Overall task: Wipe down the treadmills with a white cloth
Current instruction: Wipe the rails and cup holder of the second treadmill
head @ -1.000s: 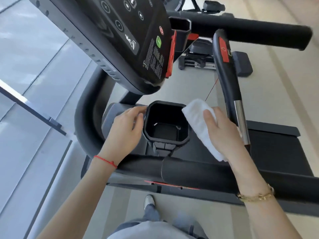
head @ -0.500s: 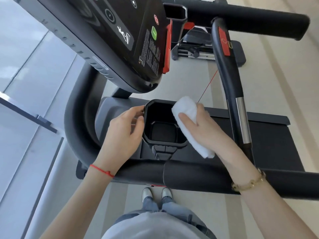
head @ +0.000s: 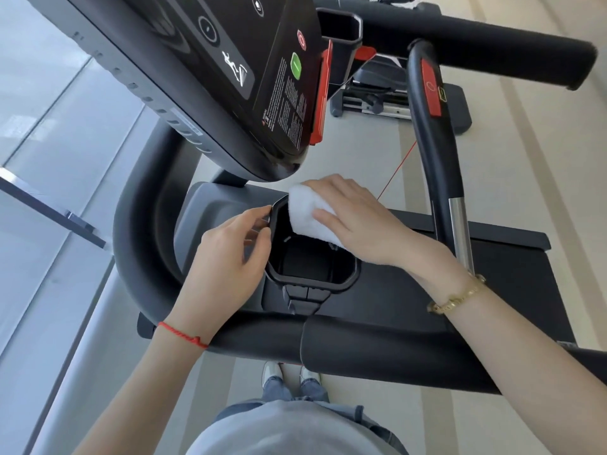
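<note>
Wiping cup holder [head: 312, 280] with cloth [head: 307, 218]

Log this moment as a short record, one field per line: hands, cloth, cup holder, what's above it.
left hand: left hand grips the left rim of the cup holder
right hand: right hand holds the white cloth
cloth position: over the holder's far right rim, dipping into the opening
cup holder: black, open-topped; nothing visible in the part in view
above: console with a green button
wrists: red string left, gold bracelet right
</note>
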Demonstrator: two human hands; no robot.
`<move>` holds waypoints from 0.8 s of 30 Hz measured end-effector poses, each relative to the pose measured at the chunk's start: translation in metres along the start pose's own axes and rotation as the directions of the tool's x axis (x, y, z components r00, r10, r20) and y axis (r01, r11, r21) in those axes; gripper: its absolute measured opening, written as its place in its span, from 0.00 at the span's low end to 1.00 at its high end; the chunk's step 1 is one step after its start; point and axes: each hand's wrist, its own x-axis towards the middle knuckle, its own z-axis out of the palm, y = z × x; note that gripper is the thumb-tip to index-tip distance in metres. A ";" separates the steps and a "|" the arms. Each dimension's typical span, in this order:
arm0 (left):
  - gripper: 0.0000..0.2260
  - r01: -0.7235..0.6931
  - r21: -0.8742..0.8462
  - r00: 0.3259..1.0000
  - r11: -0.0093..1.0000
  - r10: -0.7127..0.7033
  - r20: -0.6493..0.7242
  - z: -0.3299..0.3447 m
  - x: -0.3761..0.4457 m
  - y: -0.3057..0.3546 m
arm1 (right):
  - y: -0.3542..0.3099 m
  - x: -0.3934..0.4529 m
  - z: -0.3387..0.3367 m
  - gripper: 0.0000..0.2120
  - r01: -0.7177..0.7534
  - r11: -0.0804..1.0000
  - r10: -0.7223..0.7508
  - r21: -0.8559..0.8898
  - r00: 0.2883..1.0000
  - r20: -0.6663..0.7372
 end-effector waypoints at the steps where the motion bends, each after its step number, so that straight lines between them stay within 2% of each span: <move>1: 0.15 -0.002 0.007 1.000 1.000 0.002 0.000 0.000 0.000 0.000 | -0.003 0.005 0.001 0.21 0.027 0.998 -0.028 -0.048 1.000 -0.006; 3: 0.15 -0.005 0.010 1.000 1.000 0.005 0.002 0.000 0.000 0.000 | -0.004 0.002 0.004 0.22 0.064 0.990 -0.068 -0.122 0.997 -0.024; 6: 0.16 -0.005 0.020 1.000 1.000 0.005 0.008 0.000 -0.001 0.000 | 0.003 -0.020 0.008 0.26 0.089 0.990 -0.093 -0.107 0.995 -0.038; 10: 0.16 -0.004 0.021 1.000 1.000 0.004 0.002 0.000 0.000 0.000 | 0.012 -0.023 0.007 0.28 0.098 0.991 -0.098 0.088 0.995 -0.010; 12: 0.16 -0.006 0.022 1.000 1.000 0.006 -0.003 0.000 0.000 0.000 | 0.012 -0.007 0.004 0.30 0.093 0.987 -0.097 0.133 0.995 0.026; 16: 0.16 -0.001 0.031 1.000 1.000 0.001 0.007 0.000 -0.001 -0.001 | 0.010 0.018 0.000 0.29 0.004 0.975 -0.028 0.223 0.994 0.102; 20: 0.16 0.010 0.012 1.000 1.000 -0.010 0.002 0.001 -0.001 -0.002 | 0.013 0.006 0.004 0.27 -0.044 0.976 0.036 0.213 0.999 0.041; 24: 0.16 0.014 0.015 1.000 1.000 -0.014 -0.002 0.002 0.000 -0.004 | 0.012 -0.017 0.007 0.25 -0.039 0.977 0.038 0.211 0.999 0.008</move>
